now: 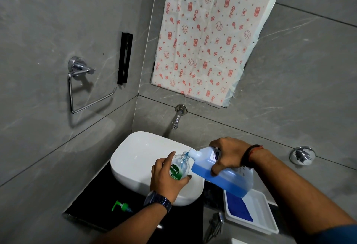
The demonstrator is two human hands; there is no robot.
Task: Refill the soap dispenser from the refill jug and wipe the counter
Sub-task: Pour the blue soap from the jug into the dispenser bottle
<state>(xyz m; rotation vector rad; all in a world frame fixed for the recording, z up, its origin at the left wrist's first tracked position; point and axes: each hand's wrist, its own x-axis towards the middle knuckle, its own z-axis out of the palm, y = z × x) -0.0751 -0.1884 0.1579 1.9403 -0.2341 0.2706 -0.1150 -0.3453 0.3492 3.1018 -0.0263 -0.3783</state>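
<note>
Over the basin (135, 152), left grip (168, 178) clamps the dispenser (180, 164); right grip (226, 156) clamps the tilted jug (222, 178), spout seemingly touching.

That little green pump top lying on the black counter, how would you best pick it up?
Grip the green pump top by its round collar, coming straight down from above. It lies on its side on the black counter with nothing close around it. The collar looks the thickest part; the spout and the thin tube would probably slip or bend.
</note>
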